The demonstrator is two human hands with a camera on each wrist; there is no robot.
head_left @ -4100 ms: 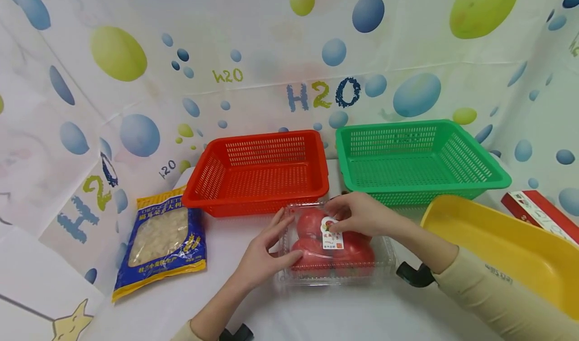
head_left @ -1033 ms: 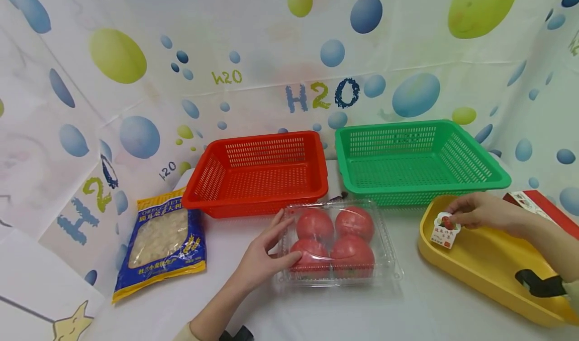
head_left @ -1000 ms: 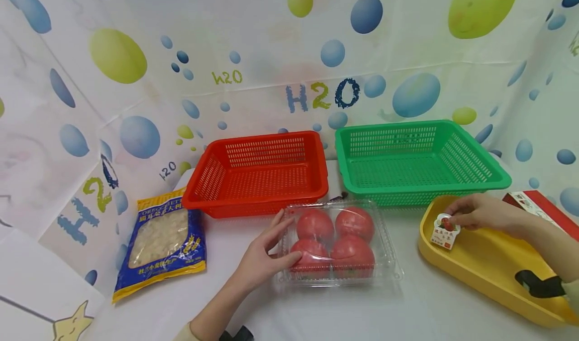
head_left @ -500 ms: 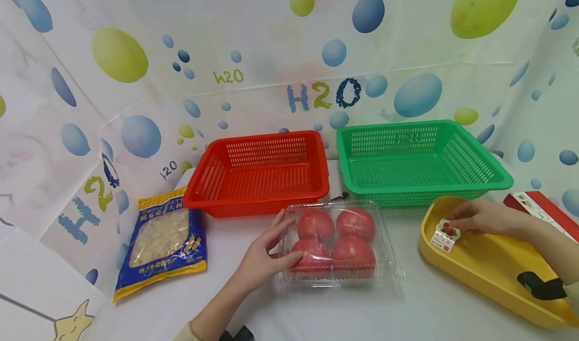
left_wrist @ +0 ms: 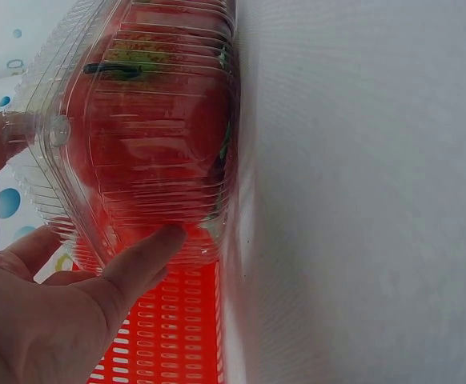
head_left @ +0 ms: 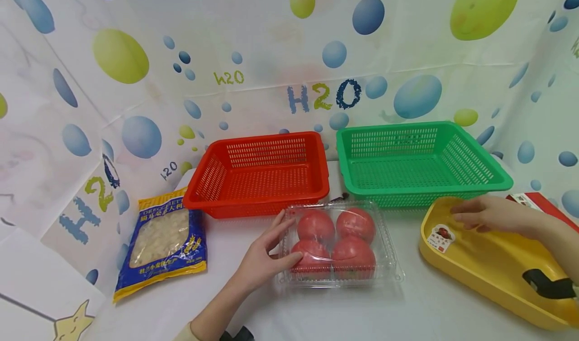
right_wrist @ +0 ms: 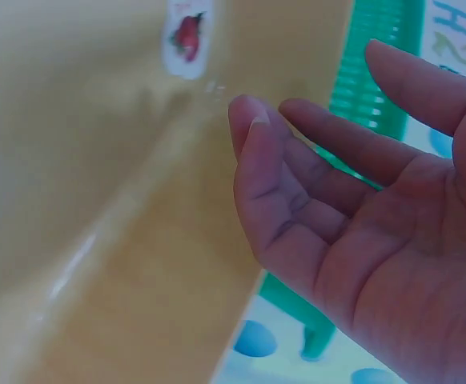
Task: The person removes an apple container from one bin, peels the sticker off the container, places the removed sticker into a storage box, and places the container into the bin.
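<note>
A clear plastic box (head_left: 386, 260) stands on the white table with several red apples (head_left: 315, 226) inside. My left hand (head_left: 262, 260) rests against its left end. The thumb lies over the lid, and in the left wrist view a fairly straight finger (left_wrist: 149, 248) touches the ribbed side. My right hand (head_left: 493, 215) hovers over the yellow tray (head_left: 493, 270), holding nothing, its fingers loosely bent. A white fruit label (head_left: 441, 238), printed with red fruit, lies in the tray's left end, just left of those fingertips. It is partly visible in the right wrist view.
Behind the box stand a red basket (head_left: 255, 205) and a green basket (head_left: 425, 190). A blue and yellow pasta bag (head_left: 160, 240) lies at left. A red and white box (head_left: 540, 201) sits behind the tray. Something small and dark (head_left: 340, 197) shows between the baskets.
My right hand carried the label from the apple box to the yellow tray, lowered it and let go, then drew slightly right. My left hand has stayed on the box.
</note>
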